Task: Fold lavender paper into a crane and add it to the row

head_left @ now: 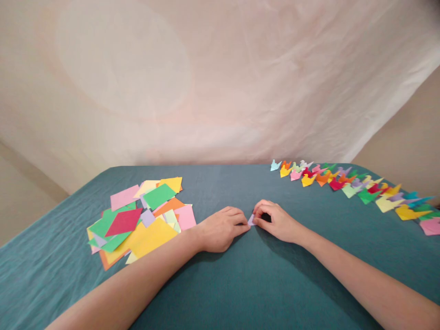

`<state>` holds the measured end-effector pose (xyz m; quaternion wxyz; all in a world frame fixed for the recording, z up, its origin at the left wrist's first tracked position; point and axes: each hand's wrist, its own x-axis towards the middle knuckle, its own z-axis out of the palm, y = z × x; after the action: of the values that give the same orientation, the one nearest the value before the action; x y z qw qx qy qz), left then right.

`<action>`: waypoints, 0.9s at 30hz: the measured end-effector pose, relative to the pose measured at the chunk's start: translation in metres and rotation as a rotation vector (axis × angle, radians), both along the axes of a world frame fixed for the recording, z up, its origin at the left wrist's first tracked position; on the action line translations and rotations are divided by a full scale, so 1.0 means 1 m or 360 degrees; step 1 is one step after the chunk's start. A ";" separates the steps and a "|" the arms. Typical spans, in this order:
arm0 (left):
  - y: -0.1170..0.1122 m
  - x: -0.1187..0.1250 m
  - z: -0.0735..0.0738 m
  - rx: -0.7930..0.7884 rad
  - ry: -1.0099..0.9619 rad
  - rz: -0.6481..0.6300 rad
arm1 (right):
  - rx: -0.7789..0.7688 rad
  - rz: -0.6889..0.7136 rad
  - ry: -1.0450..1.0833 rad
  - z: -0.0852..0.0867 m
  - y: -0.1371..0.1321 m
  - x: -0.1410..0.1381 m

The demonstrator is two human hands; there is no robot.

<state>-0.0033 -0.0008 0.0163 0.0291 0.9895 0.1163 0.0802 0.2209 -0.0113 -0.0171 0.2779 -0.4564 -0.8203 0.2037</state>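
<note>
Between my hands, a small piece of folded lilac paper (251,221) lies at the middle of the table. My left hand (225,228) rests low over the cloth, its fingertips closed on the paper's left side. From the other side my right hand (277,221) pinches the paper's upper right edge between thumb and forefinger, with the fingers curled. Most of the paper's left part is hidden under my left fingertips, so its exact folded shape cannot be made out.
A loose pile of coloured paper sheets (154,238) spreads left of my left hand, partly behind the forearm. Several folded paper birds (337,183) stand in rows along the right back edge. Dark green cloth (220,284) covers the table; a pale sheet (220,91) hangs behind.
</note>
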 end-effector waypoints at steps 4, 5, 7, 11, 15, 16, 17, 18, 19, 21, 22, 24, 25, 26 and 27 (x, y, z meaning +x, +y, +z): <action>0.000 0.001 0.000 0.0000 0.0005 0.0014 | -0.0042 -0.0025 -0.0013 0.001 0.001 -0.001; -0.001 0.001 0.001 -0.0002 -0.0001 0.0017 | -0.0048 -0.0040 -0.0019 0.000 0.001 -0.001; -0.001 0.001 0.001 -0.0005 -0.0016 0.0024 | -0.0059 -0.0083 -0.0025 0.000 0.002 -0.002; -0.001 0.000 0.000 0.0005 -0.0050 0.0039 | -0.0069 -0.0143 -0.0036 -0.003 0.001 -0.002; 0.000 0.000 -0.003 -0.0033 -0.0032 0.0009 | 0.0084 -0.0262 -0.0166 -0.008 -0.002 0.001; 0.000 0.000 -0.004 -0.0049 -0.0022 0.0001 | 0.0129 -0.0304 -0.0207 -0.010 -0.002 0.003; 0.000 0.000 -0.004 -0.0061 -0.0015 -0.0002 | 0.0160 -0.0337 -0.0245 -0.012 -0.003 0.004; 0.000 0.001 -0.003 -0.0068 -0.0013 0.0000 | 0.0174 -0.0360 -0.0279 -0.013 -0.003 0.005; 0.000 0.001 -0.002 -0.0070 -0.0014 0.0004 | 0.0176 -0.0376 -0.0307 -0.015 -0.002 0.007; -0.001 0.002 0.000 -0.0071 -0.0011 0.0012 | 0.0154 -0.0395 -0.0351 -0.017 -0.002 0.008; -0.002 0.002 0.001 -0.0073 -0.0005 0.0015 | 0.0137 -0.0403 -0.0365 -0.017 -0.001 0.008; -0.002 0.002 0.004 -0.0076 0.0015 0.0015 | 0.0103 -0.0416 -0.0379 -0.016 -0.001 0.008; -0.002 0.001 0.006 -0.0079 0.0027 0.0008 | 0.0088 -0.0420 -0.0379 -0.015 -0.001 0.008; -0.002 0.001 0.008 -0.0082 0.0040 -0.0003 | 0.0073 -0.0419 -0.0378 -0.014 -0.002 0.007; -0.002 0.000 0.009 -0.0085 0.0051 -0.0016 | 0.0060 -0.0413 -0.0375 -0.013 -0.002 0.007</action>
<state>-0.0032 -0.0031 0.0257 0.0540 0.9901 0.1138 0.0612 0.2278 -0.0131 -0.0305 0.2123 -0.5738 -0.7851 0.0957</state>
